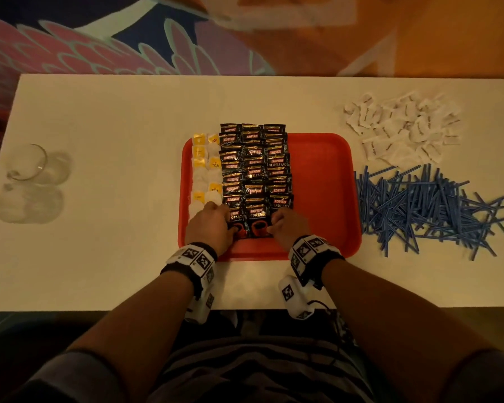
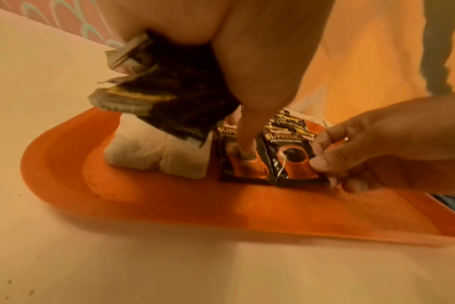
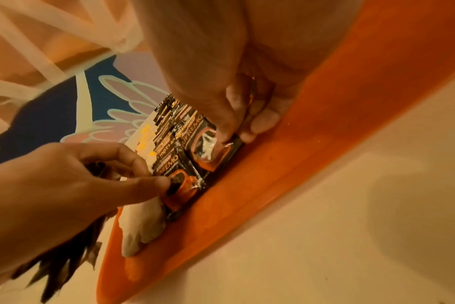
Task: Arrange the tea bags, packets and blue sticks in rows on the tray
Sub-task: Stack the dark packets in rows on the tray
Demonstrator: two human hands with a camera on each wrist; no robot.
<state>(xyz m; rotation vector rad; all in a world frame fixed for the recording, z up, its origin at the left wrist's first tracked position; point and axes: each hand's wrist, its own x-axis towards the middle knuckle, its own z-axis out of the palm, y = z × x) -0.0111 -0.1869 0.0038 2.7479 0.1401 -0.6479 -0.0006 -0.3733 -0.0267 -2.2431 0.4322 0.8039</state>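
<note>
Broadly, a white surface (image 1: 128, 257) carries a red tray (image 1: 323, 181) at its middle, and everything else sits around that tray. To the tray's right, off its rim, lies a loose heap of blue sticks (image 1: 425, 207), and beyond that heap, past the tray's far right corner, a scatter of white packets (image 1: 402, 129). Well to the tray's left stand clear glass cups (image 1: 32, 184). On the tray's left half, three rows of black Kopiko Supremo coffee packets (image 1: 255, 170) overlap like shingles, their far ends passing the tray's far rim; a row of tea bags (image 1: 205, 173) with yellow tags lies along the tray's left edge beside them. At the tray's near edge, the left hand (image 1: 213, 228) has a bundle of black packets tucked in its curled grip while its thumb presses a laid packet; the right hand (image 1: 288, 228) pinches the next packet (image 2: 295, 162) at its right edge between thumb and fingertips (image 2: 318, 163).
</note>
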